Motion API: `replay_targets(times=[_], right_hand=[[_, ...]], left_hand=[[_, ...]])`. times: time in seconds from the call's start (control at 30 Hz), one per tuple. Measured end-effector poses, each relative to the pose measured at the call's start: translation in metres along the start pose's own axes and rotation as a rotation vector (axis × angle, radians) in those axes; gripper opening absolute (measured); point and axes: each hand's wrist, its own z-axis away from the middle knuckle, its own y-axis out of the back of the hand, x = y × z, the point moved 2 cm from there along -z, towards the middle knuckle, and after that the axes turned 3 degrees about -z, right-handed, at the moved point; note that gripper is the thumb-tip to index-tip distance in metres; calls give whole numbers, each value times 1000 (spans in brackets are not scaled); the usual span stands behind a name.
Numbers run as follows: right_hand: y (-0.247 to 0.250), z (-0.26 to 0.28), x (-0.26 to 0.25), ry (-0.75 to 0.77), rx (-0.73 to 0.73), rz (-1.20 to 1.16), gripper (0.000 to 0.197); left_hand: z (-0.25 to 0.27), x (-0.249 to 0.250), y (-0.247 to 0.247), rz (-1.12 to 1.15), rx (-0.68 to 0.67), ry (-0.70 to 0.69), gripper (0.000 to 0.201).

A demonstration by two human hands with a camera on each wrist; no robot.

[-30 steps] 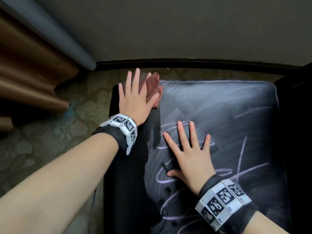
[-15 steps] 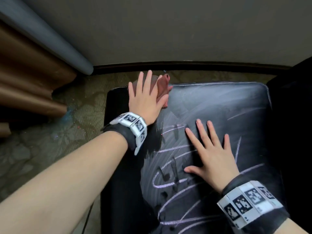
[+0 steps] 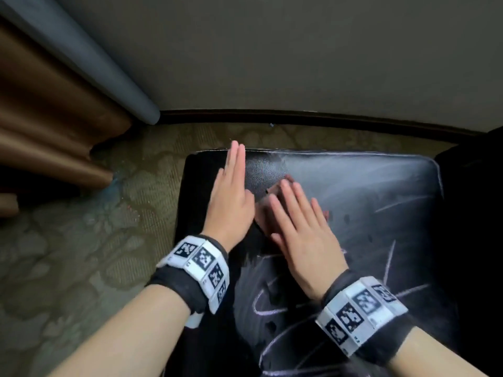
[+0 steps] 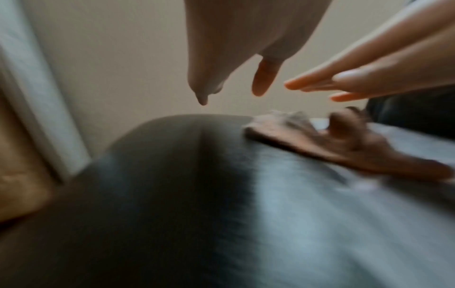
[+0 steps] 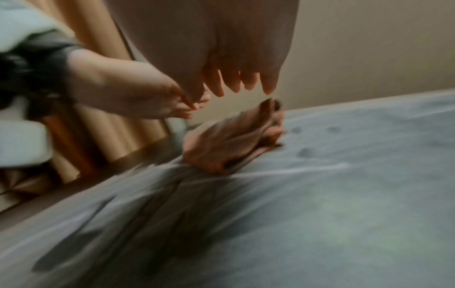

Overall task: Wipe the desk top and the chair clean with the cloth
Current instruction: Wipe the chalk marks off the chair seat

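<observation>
The black chair seat (image 3: pixel 367 191) carries a grey chalk smear and white chalk lines (image 3: pixel 389 257) at its near side. A crumpled brown cloth (image 3: pixel 275 189) lies on the seat near the far left corner, mostly hidden under my right hand in the head view. In the wrist views the cloth (image 4: pixel 320 140) (image 5: pixel 234 140) lies loose, with both hands lifted clear of it. My left hand (image 3: pixel 231 197) hovers edge-on, fingers straight, just left of the cloth. My right hand (image 3: pixel 299 229) hovers flat above it, with straight fingers (image 4: pixel 357 81) spread.
Patterned carpet (image 3: pixel 81 254) lies left of the chair. Brown curtain folds (image 3: pixel 49 126) and a grey one (image 3: pixel 89 58) hang at the far left. A beige wall with dark skirting (image 3: pixel 299 117) runs behind the seat. The dark chair back (image 3: pixel 476 213) rises at the right.
My left hand has come off the cloth and turned edge-on. My right hand has left the chalked seat and moved far-left over the cloth. The cloth now lies nearer, off the corner.
</observation>
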Motion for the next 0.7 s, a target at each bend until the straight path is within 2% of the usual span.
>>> replay_targets(times=[0.07,0.13,0.2,0.33,0.37,0.43,0.5,0.57,0.6,0.63,0.7], right_hand=[[-17,-9,-5,-9,-111,55,60],[-25,-19,3,5,-154,117,62],[-18,-32,23,-38,-150,161,63],[6,-64,61,-378,-152,146,59],[7,-68,57,-412,-152,144,62],[0,-70,34,-363,-179,127,66],[-12,-60,10,-202,-204,159,65],[-15,-55,14,-90,-174,180,63],[-12,-56,28,-93,-146,202,62],[-8,-55,45,-145,-126,215,62],[-1,-50,82,-410,-90,174,65]], left_hand=[[-8,-20,2,-295,-65,35,66],[-7,-31,-2,-470,-123,34,62],[-5,-33,-4,-485,-149,36,62],[-5,-31,-2,-517,-208,67,64],[-6,-32,-2,-520,-223,72,65],[-6,-34,-1,-543,-241,61,66],[-5,-34,0,-560,-236,50,68],[-3,-34,0,-573,-235,62,69],[-2,-34,1,-579,-239,68,68],[-2,-34,1,-580,-246,73,68],[-1,-33,1,-579,-253,77,67]])
